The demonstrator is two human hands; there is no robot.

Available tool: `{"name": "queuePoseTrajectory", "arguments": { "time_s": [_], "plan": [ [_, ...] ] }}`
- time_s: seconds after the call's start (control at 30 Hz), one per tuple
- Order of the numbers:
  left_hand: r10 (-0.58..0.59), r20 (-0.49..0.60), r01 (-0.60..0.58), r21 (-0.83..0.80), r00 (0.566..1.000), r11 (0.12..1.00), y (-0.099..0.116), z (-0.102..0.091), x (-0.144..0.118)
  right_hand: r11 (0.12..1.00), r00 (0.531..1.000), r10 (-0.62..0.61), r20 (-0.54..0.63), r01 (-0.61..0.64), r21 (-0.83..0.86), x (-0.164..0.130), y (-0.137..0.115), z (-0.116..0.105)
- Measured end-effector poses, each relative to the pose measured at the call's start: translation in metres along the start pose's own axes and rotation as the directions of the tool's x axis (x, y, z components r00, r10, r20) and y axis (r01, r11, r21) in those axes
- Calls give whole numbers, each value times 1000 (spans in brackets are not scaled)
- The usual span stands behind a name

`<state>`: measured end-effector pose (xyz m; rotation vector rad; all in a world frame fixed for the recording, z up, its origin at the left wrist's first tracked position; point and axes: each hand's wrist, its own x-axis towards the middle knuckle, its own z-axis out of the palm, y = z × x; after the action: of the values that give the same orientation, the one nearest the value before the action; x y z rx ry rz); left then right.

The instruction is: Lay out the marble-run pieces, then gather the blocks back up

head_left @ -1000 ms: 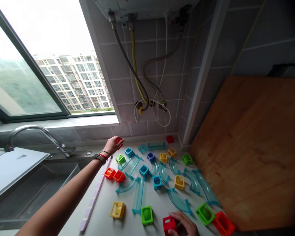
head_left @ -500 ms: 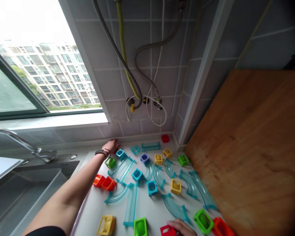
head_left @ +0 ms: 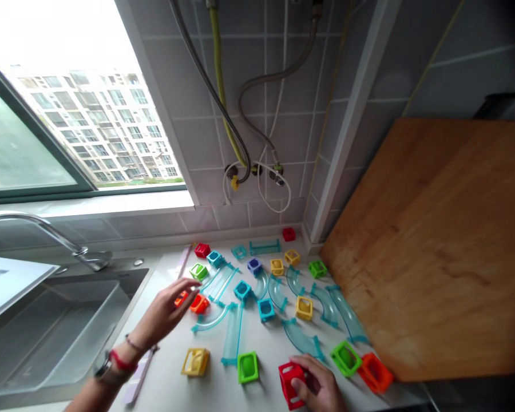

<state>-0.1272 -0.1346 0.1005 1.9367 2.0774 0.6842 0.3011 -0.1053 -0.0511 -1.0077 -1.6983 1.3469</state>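
My left hand (head_left: 171, 306) hovers over the left side of the counter, fingers stretched out and holding nothing. Partly behind its fingertips are two orange-red cube blocks (head_left: 199, 304). A green block (head_left: 198, 271) and a red block (head_left: 202, 250) lie just beyond it. At the front, my right hand (head_left: 320, 382) grips a red cube block (head_left: 291, 384) with round openings, thumb on the near side and fingers over the top. Left of that block sit a green block (head_left: 248, 367) and a yellow block (head_left: 195, 361). To the right are another green block (head_left: 345, 359) and an orange block (head_left: 375, 372).
Clear blue track pieces, a straight one (head_left: 232, 335) and a curved one (head_left: 302, 337) among several, spread over the white counter. A sink (head_left: 124, 292) with a faucet (head_left: 86, 257) is at left. A wooden board (head_left: 433, 246) leans at right. Hoses (head_left: 217, 74) hang on the tiled wall.
My left hand has drawn back toward me from the red block at the far left corner, which is now uncovered. My right hand and its red block show more fully.
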Motion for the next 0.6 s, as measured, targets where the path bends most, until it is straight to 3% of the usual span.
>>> {"name": "queuePoseTrajectory", "arguments": {
  "time_s": [0.07, 0.13, 0.23, 0.3, 0.37, 0.47, 0.6],
  "plan": [
    [-46, -79, 30, -192, 996, 981, 29, 18, -58, 999, 998, 33, 52, -33, 0, 0, -6, -3],
    [-170, -145, 113, -337, 975, 935, 56, 44, -107, 998, 995, 60, 75, -62, 16, 1, -11, -5],
    [-348, -152, 224, -521, 925, 823, 92, 85, -155, 996, 996, 81, 44, -83, 42, 1, -20, -2],
    [-288, -67, 200, -571, 955, 796, 112, 102, -170, 998, 998, 66, 26, -66, 17, 4, -28, 2],
    [-139, 27, 130, -561, 990, 818, 126, 109, -175, 997, 999, 2, 37, 1, -81, 10, -37, 7],
    [29, 133, 39, -483, 991, 875, 138, 105, -173, 918, 980, -141, 140, 182, -352, 23, -51, 15],
    [73, 157, -4, -400, 985, 916, 149, 99, -168, 819, 956, -199, 213, 282, -500, 32, -60, 23]
  ]
}}
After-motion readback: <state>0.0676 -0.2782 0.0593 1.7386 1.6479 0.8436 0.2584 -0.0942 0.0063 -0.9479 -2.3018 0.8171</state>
